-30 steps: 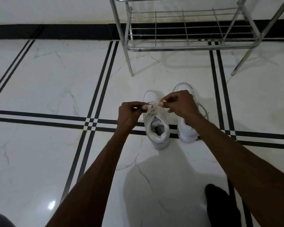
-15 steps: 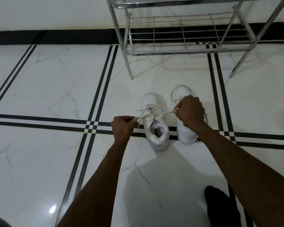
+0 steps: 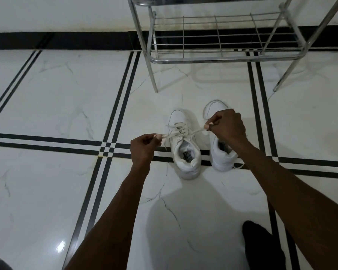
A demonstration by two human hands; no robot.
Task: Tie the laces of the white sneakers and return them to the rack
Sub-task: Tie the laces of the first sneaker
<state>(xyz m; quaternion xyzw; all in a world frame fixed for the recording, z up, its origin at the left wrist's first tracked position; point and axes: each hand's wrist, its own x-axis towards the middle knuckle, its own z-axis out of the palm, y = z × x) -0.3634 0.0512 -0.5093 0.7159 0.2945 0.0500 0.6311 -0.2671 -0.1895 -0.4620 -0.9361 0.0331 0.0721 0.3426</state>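
Pulling outward on both sides, my hands hold the laces [image 3: 180, 133] of the left sneaker [image 3: 185, 149] taut across its upper. My left hand [image 3: 143, 150] sits just beside the shoe's left flank, fingers curled into a loose fist, thumb and forefinger nipping one strand. My right hand [image 3: 227, 126] is raised over the right sneaker [image 3: 221, 152], also curled tight, with the other strand caught between thumb and fingertip. The two strands run from the pinches inward and meet over the tongue of the left sneaker, where they cross; I cannot tell how far the knot there is formed.

Both sneakers stand on the white marble floor [image 3: 66, 94], side by side and near each other but not touching, toes pointing toward the rack [image 3: 222, 57] and heels toward me. The left one straddles a black inlay band in the tiles, and I can see a label inside its open collar. The right one is partly hidden by my right hand and wrist; a loose lace end trails on the floor by its heel.

The chrome rack stands beyond the shoes against the wall, its lower wire shelf bare. A dark sock-covered foot [image 3: 261, 246] shows at the lower right, close to my right forearm.
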